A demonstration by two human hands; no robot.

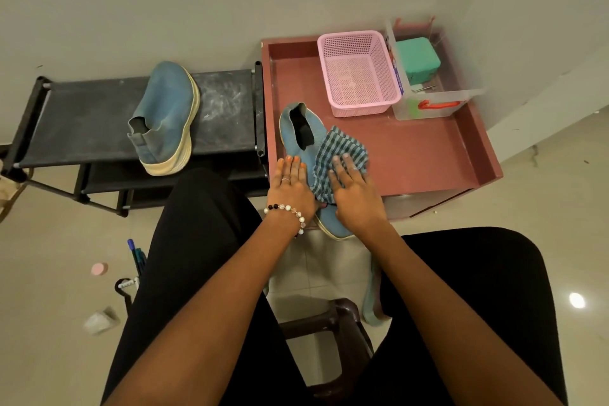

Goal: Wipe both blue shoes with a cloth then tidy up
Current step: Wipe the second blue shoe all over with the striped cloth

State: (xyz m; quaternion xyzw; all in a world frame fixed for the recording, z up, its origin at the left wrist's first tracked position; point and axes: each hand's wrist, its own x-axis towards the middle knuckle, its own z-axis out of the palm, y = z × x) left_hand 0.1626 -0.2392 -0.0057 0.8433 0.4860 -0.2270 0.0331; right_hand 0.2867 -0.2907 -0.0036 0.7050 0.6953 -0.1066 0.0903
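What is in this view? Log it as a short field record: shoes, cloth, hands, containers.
shoe being wiped: blue shoe lying on the maroon tray table, toe over its near edge
other shoe: second blue shoe on the black shoe rack, untouched
cloth: striped cloth draped over the wiped shoe
left hand: flat on the shoe
right hand: pressing the cloth
containers: pink basket, clear bin

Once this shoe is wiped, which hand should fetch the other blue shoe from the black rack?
Probably the left hand: it holds no cloth and lies nearer the rack with the second shoe. The right hand presses the striped cloth.
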